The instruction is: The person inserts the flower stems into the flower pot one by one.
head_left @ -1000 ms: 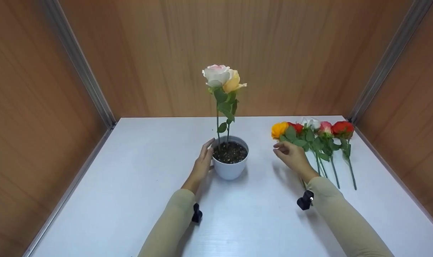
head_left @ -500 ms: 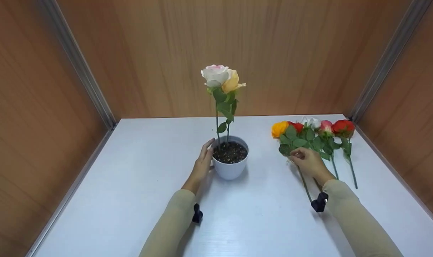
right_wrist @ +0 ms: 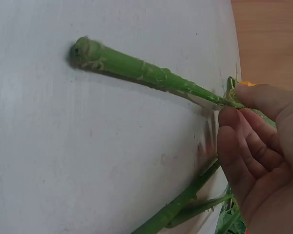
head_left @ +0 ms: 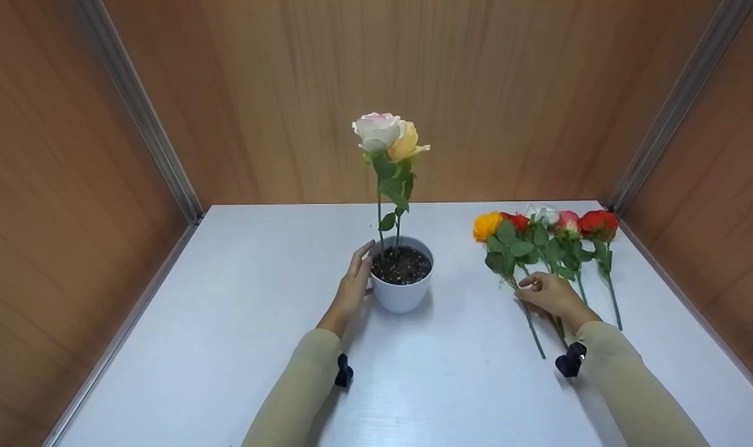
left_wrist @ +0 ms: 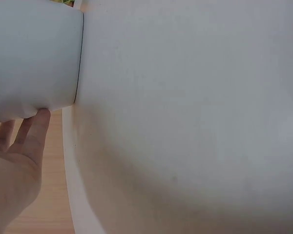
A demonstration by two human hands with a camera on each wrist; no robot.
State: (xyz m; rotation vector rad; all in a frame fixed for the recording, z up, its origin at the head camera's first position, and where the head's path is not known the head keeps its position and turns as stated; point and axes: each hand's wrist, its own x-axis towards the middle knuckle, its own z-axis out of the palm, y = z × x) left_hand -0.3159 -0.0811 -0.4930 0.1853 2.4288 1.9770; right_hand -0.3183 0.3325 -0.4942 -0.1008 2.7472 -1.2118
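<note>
A white pot (head_left: 401,297) of dark soil stands mid-table, holding two upright roses: a pinkish-white rose (head_left: 376,131) and a pale yellow rose (head_left: 406,144). My left hand (head_left: 351,290) touches the pot's left side with extended fingers; in the left wrist view the fingertips meet the pot wall (left_wrist: 34,58). To the right, my right hand (head_left: 553,297) pinches the green stem (right_wrist: 151,73) of the orange-yellow rose (head_left: 488,226) between thumb and index finger. That rose lies on the table, its stem's cut end pointing toward me.
Beside it lie more roses: a red rose (head_left: 516,221), a white rose (head_left: 542,215), a pink rose (head_left: 568,221) and a large red rose (head_left: 598,223). Their leaves overlap. Wooden panels (head_left: 475,93) enclose the white table (head_left: 258,279) at the back and sides.
My right hand has moved right and toward me, from beside the orange-yellow bloom down to its stem, which it now pinches. My left hand and the pot have stayed in place.
</note>
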